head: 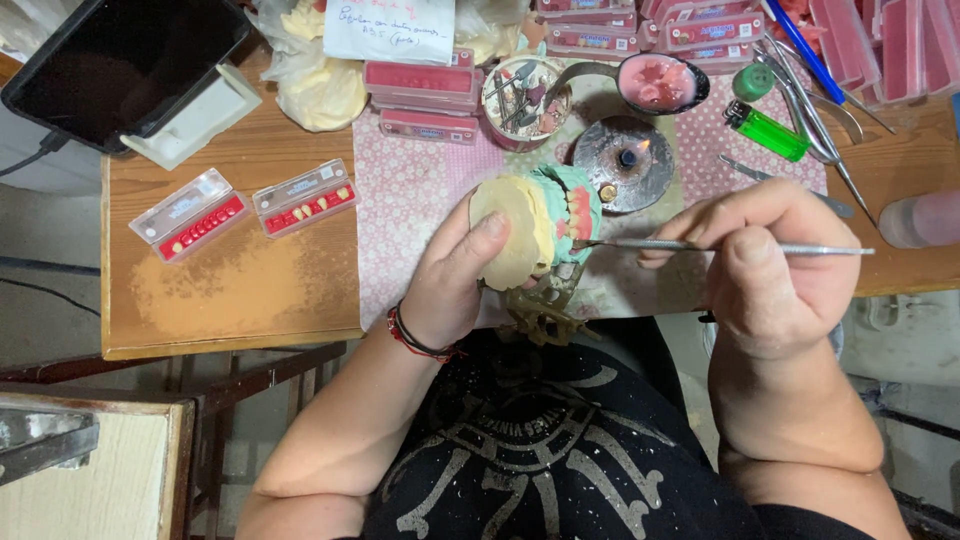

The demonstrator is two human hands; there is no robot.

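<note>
1. My left hand is clasped around one dental cast, a cream plaster model with a green base and pink wax gum carrying teeth, mounted on a brass-coloured articulator frame. I hold it just above the near table edge, over the pink patterned mat.
2. My right hand is clenched on one slim metal wax instrument; its tip touches the pink wax on the cast.
3. One small spirit burner, round and metallic, stands just behind the cast with its flame lit.
4. One green lighter lies right of the burner; a small green cap sits just beyond it.
5. One dark bowl of pink wax and one round tin of small tools stand at the back of the mat.
6. Two clear rectangular tooth cases lie side by side on the bare wooden table to the left, each with a red strip holding a row of teeth.
7. A stack of about three pink rectangular boxes sits left of the tin; more pink boxes, number uncertain, line the back right.
8. One white handwritten paper note lies at the back centre.
9. One black tablet rests on a pale stand, far left.
10. Several loose metal instruments and one blue pen lie at the right.
</note>
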